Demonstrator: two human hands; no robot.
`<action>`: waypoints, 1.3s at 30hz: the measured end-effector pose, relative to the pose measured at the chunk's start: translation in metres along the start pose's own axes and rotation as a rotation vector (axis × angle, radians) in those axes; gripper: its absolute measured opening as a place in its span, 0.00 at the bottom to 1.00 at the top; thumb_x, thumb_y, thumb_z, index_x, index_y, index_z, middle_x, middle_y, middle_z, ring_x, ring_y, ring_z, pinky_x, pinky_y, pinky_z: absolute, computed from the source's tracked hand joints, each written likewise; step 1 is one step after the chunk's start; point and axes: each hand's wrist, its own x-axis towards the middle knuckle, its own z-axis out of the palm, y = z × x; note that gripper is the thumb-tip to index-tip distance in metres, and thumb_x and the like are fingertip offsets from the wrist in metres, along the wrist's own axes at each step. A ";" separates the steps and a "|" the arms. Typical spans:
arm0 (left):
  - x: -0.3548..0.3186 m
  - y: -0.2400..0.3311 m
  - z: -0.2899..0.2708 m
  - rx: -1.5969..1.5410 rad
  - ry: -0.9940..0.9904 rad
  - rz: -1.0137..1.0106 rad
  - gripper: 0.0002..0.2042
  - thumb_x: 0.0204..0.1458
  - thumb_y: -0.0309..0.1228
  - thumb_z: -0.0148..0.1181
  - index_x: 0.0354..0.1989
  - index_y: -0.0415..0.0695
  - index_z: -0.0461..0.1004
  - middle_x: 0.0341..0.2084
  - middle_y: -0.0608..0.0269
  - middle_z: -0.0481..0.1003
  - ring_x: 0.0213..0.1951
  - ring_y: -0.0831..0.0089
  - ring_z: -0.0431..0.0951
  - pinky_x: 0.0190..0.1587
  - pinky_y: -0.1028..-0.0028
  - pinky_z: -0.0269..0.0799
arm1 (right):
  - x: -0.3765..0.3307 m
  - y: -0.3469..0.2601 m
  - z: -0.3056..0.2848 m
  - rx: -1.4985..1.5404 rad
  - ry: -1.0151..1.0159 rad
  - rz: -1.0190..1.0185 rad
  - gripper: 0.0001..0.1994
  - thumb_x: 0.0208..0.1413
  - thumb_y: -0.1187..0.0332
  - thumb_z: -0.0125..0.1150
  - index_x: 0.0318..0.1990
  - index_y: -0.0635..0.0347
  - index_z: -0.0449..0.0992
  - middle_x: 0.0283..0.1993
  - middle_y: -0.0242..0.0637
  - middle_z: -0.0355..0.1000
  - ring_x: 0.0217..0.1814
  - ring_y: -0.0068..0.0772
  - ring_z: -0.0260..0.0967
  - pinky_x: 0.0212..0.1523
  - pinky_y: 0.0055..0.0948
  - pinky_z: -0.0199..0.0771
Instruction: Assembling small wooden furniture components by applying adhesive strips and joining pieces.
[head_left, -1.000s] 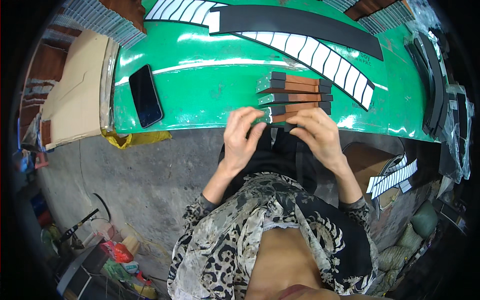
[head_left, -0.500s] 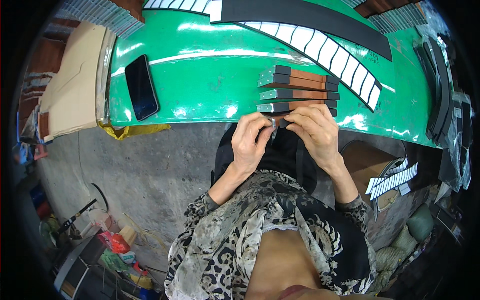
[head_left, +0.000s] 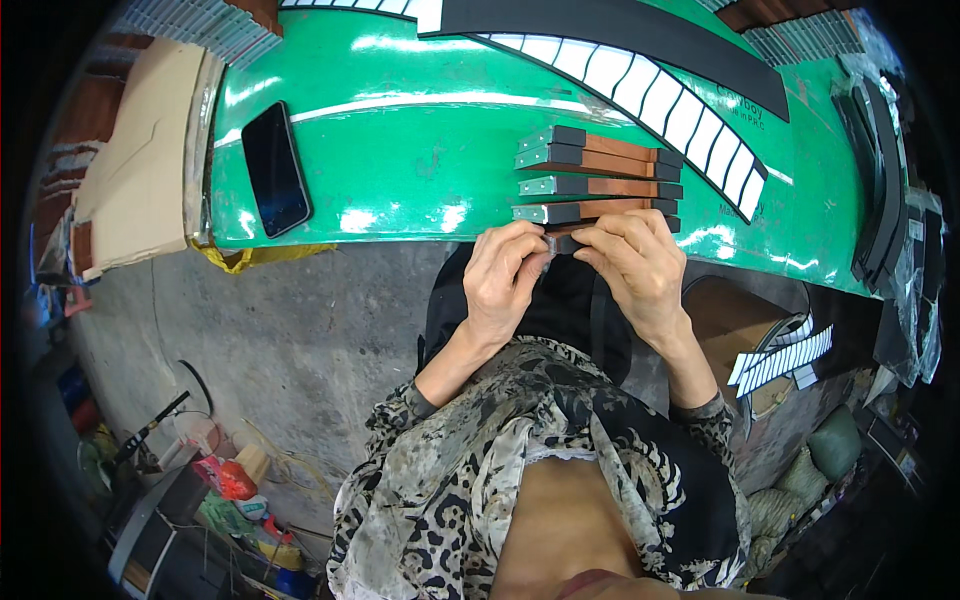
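My left hand [head_left: 503,268] is closed in a pinch on the left end of a brown piece with a dark pad [head_left: 564,243], held at the table's front edge. The fingertips of my right hand [head_left: 632,262] are pinched at the dark pad, and my fingers hide much of the piece. Just beyond lie several similar brown bars [head_left: 612,187] in a stack of rows, with black pads at both ends and silvery metal at the left ends. A strip of white-backed segments with dark lines [head_left: 640,95] lies behind them, partly under a long black strip [head_left: 610,40].
A black phone [head_left: 276,170] lies on the green table [head_left: 380,190]. Cardboard [head_left: 150,150] stands at the left, and stacked metal-edged pieces [head_left: 215,30] at the far left. Black strips in plastic [head_left: 880,190] line the right edge. A bin [head_left: 735,320] with striped scraps stands below.
Both hands stay at nearly the same place with small finger shifts around the piece. The view has shifted slightly; the bars and phone keep their places on the table.
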 end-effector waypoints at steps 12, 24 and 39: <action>0.001 0.001 -0.001 -0.001 -0.004 -0.004 0.10 0.41 0.17 0.64 0.31 0.39 0.72 0.34 0.57 0.74 0.35 0.67 0.75 0.33 0.74 0.71 | 0.001 0.000 0.001 -0.021 -0.028 -0.010 0.14 0.33 0.72 0.69 0.32 0.55 0.77 0.31 0.28 0.69 0.32 0.32 0.66 0.25 0.28 0.69; 0.001 0.000 -0.001 0.001 0.002 0.008 0.10 0.40 0.17 0.64 0.32 0.39 0.72 0.34 0.56 0.74 0.35 0.66 0.75 0.34 0.74 0.71 | 0.002 0.001 0.004 0.005 -0.013 -0.019 0.13 0.33 0.73 0.69 0.32 0.56 0.77 0.31 0.29 0.69 0.32 0.31 0.66 0.23 0.27 0.69; 0.006 -0.001 0.000 0.041 -0.002 0.054 0.10 0.41 0.17 0.63 0.32 0.39 0.72 0.32 0.56 0.75 0.33 0.66 0.75 0.34 0.73 0.71 | -0.013 0.014 -0.011 0.078 0.056 0.099 0.17 0.33 0.74 0.69 0.36 0.57 0.78 0.33 0.31 0.73 0.34 0.34 0.68 0.32 0.30 0.71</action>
